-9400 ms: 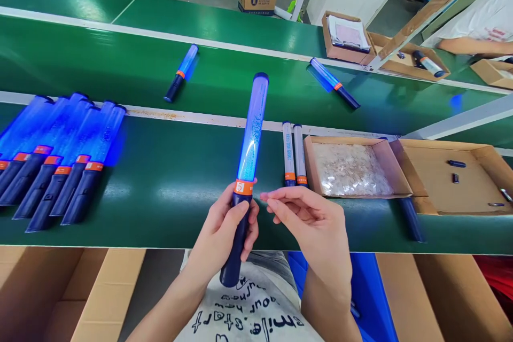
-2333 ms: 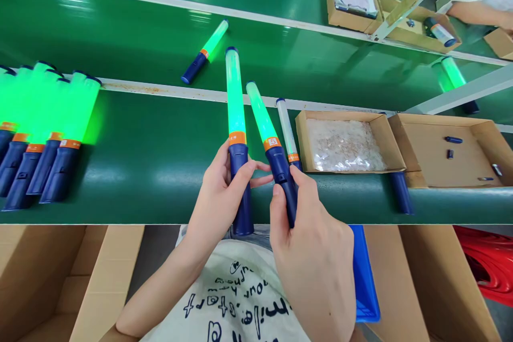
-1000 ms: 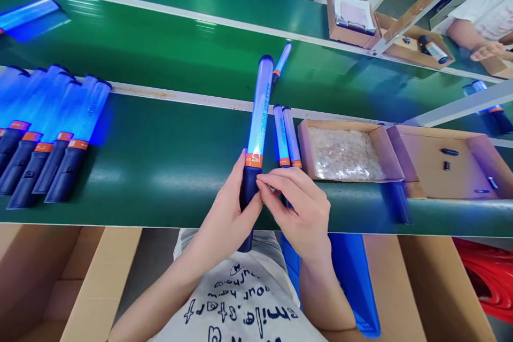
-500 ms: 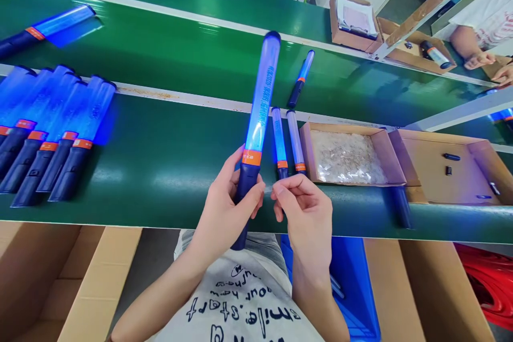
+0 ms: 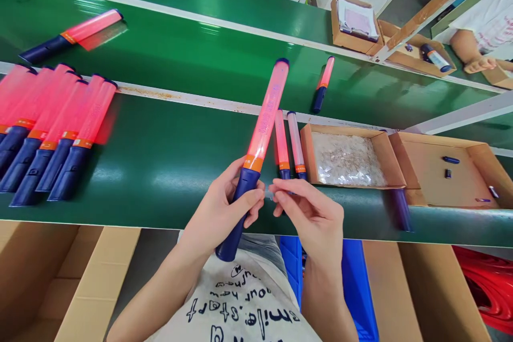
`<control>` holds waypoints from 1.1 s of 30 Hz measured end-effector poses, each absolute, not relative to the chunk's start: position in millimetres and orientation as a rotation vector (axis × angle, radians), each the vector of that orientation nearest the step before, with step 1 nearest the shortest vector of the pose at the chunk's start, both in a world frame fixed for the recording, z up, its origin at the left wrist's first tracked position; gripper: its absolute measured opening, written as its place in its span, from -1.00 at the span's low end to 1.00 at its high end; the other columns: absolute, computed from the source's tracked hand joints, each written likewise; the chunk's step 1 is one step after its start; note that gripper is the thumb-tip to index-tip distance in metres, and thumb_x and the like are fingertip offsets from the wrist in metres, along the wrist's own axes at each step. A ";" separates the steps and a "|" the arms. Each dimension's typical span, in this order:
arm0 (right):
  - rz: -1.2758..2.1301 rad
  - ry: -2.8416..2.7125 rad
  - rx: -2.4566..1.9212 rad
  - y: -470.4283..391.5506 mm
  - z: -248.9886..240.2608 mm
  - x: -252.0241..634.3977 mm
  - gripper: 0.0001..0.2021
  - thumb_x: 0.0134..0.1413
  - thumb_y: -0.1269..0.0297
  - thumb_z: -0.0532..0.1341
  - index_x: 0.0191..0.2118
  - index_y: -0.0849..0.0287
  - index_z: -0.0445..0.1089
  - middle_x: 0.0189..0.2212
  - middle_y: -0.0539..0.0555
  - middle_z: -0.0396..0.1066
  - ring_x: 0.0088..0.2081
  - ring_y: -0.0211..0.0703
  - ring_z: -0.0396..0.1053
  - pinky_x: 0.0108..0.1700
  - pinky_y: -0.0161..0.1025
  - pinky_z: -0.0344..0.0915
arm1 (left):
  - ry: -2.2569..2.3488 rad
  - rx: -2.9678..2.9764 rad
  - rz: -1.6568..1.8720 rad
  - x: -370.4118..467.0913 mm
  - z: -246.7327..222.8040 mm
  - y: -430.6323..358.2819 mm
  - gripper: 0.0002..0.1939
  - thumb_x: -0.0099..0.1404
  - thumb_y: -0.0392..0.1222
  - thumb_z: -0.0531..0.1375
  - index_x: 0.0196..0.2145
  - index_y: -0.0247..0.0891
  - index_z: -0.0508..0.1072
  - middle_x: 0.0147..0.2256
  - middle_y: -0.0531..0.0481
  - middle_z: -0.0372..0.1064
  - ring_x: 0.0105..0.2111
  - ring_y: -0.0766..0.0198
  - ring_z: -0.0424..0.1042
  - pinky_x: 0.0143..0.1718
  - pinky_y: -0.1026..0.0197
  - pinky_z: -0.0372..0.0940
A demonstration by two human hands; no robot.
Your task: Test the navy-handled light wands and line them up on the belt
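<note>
My left hand (image 5: 228,203) is wrapped round the dark blue handle of a light stick (image 5: 266,115), whose tube glows pink and leans up to the right. Beside it, my right hand (image 5: 310,211) has thumb and forefinger pinched together; whatever is between them is too small to make out. Two more light sticks, one glowing pink (image 5: 281,141) and one paler (image 5: 295,141), lie just beyond my right hand. Several pink glowing sticks (image 5: 94,117) are lined up at the left of the green table (image 5: 180,171).
An open box of small clear pieces (image 5: 348,157) and a box with a few small dark parts (image 5: 420,171) stand at the right. Sticks lie on the green belt (image 5: 180,59). A person's hand (image 5: 479,63) shows top right. Cartons (image 5: 96,283) stand below the table edge.
The glowing tubes have turned from blue to pink. The held stick has tilted further right and dropped lower. Both sticks on the belt have shifted right. My right hand has moved slightly right.
</note>
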State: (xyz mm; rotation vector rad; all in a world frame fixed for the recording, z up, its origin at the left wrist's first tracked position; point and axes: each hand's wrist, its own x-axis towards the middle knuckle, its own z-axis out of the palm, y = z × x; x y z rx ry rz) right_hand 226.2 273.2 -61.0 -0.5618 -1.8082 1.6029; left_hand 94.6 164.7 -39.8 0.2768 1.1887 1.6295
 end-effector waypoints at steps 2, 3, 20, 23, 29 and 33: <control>1.463 -1.955 -0.358 283.7 -62.7 229.9 -0.74 0.28 0.50 0.35 -0.02 0.01 0.64 -0.15 0.04 0.62 -0.18 -0.24 0.58 -0.26 -0.32 0.58 | 1.115 0.245 1.594 92.0 -38.0 164.8 -0.38 0.31 -0.23 0.43 0.25 -0.23 0.33 -0.33 0.08 0.34 -0.48 0.45 0.27 -0.58 0.42 0.22; 1.384 -2.020 -0.278 288.2 -62.2 230.8 -0.74 0.27 0.52 0.35 -0.04 0.03 0.64 -0.16 0.04 0.62 -0.16 -0.22 0.58 -0.21 -0.27 0.59 | 1.095 0.239 1.580 91.3 -37.1 164.9 -0.36 0.30 -0.24 0.44 0.26 -0.25 0.33 -0.34 0.08 0.33 -0.48 0.45 0.27 -0.58 0.42 0.21; 0.909 -2.098 -0.388 265.4 -55.0 210.8 -0.77 0.29 0.58 0.32 -0.05 0.11 0.51 -0.21 -0.01 0.54 -0.22 -0.30 0.49 -0.17 -0.25 0.50 | 1.610 0.586 1.444 105.4 -43.0 156.6 -0.33 0.55 0.00 0.17 0.51 -0.01 0.10 -0.23 0.04 0.36 -0.16 0.19 0.46 -0.01 0.13 0.45; 0.878 -2.127 -0.362 266.2 -57.0 211.1 -0.76 0.29 0.59 0.32 -0.04 0.12 0.52 -0.22 0.01 0.54 -0.23 -0.27 0.48 -0.17 -0.22 0.50 | 1.587 0.567 1.435 105.6 -43.6 155.9 -0.32 0.56 0.02 0.16 0.52 0.01 0.08 -0.17 0.00 0.42 -0.16 0.19 0.47 -0.06 0.14 0.45; 0.848 -2.249 -0.301 268.6 -53.2 214.2 -0.72 0.28 0.63 0.32 0.01 0.17 0.53 -0.17 0.01 0.54 -0.16 -0.32 0.46 -0.09 -0.26 0.49 | 1.688 0.647 1.368 105.1 -47.7 154.8 -0.26 0.55 -0.06 0.14 0.56 -0.10 -0.01 0.04 -0.14 0.50 -0.10 0.13 0.48 0.07 0.01 0.45; 0.833 -2.227 -0.316 269.4 -52.8 215.3 -0.69 0.26 0.64 0.34 0.03 0.18 0.54 -0.15 0.03 0.53 -0.15 -0.30 0.47 -0.06 -0.26 0.49 | 1.649 0.639 1.375 104.3 -48.6 154.9 -0.24 0.55 -0.07 0.13 0.58 -0.07 -0.07 0.20 -0.17 0.44 -0.01 0.11 0.49 0.13 -0.02 0.46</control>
